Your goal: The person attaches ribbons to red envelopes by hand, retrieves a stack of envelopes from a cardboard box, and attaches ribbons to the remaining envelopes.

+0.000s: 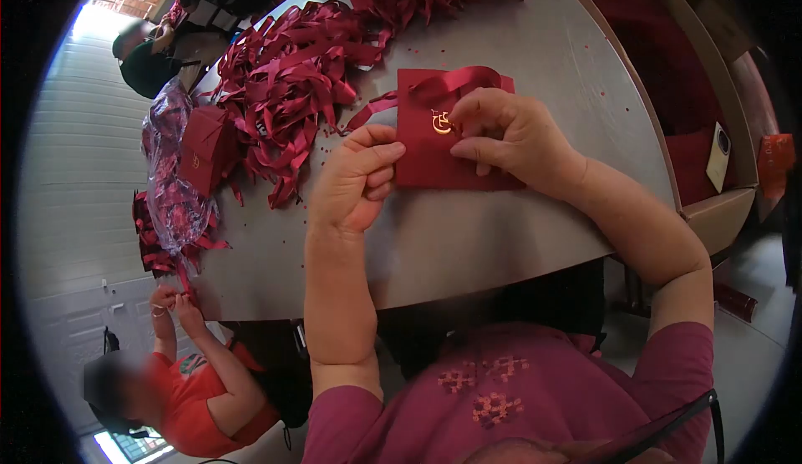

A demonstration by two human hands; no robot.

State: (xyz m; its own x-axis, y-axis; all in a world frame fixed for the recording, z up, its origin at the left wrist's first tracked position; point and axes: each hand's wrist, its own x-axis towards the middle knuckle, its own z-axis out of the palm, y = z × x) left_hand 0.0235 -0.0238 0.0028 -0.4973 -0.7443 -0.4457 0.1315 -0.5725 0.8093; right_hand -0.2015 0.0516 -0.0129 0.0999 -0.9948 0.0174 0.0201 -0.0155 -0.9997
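A dark red gift bag with a gold emblem lies flat on the grey table in front of me. My left hand grips its left edge, the thumb resting on the front face. Over the right part of the bag, my right hand is curled with thumb and fingertips close together near the emblem; whatever may be between them is too small to make out. A red ribbon loops across the bag's top, and another ribbon end sticks out on the left side.
Heaps of red ribbon cover the table's far left and back. Beside them are more red bags and clear plastic wrap. A cardboard box stands at right, with a phone on it. Co-workers are at left.
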